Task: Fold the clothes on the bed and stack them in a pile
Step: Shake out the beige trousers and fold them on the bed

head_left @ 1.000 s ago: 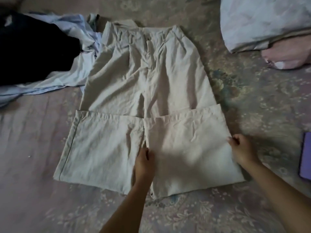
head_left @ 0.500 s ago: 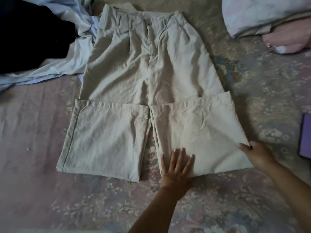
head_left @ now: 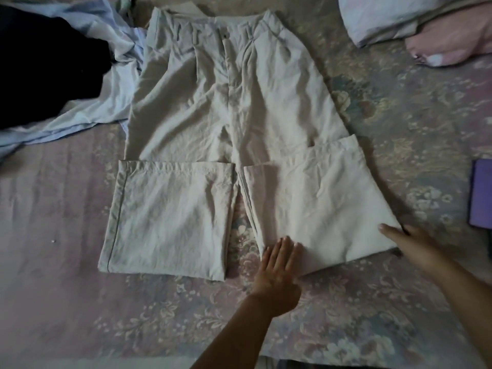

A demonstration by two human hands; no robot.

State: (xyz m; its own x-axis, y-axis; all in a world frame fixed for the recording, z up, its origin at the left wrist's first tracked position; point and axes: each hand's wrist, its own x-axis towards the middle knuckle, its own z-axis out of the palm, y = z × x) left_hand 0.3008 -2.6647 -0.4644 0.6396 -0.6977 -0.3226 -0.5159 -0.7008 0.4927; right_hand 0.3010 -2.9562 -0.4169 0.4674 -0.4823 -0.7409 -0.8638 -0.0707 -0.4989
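Observation:
Beige trousers [head_left: 229, 107] lie flat on the floral bedsheet [head_left: 372, 302], waistband at the far side, both legs folded up so the cuffs lie over the thighs. My left hand [head_left: 278, 272] lies flat with straight fingers on the near inner corner of the right leg's fold. My right hand [head_left: 410, 243] touches the near outer corner of that same fold; its fingertips are partly under the cloth edge. A light blue garment [head_left: 106, 83] and a dark garment [head_left: 48, 65] lie crumpled at the far left.
Folded white and pink bedding [head_left: 431, 25] sits at the far right corner. A purple flat object [head_left: 482, 193] lies at the right edge. Bare sheet spreads to the left and in front of the trousers.
My left hand went from the gap between the legs to the right leg's near edge and flattened out. My right hand slid down the outer edge to the near corner.

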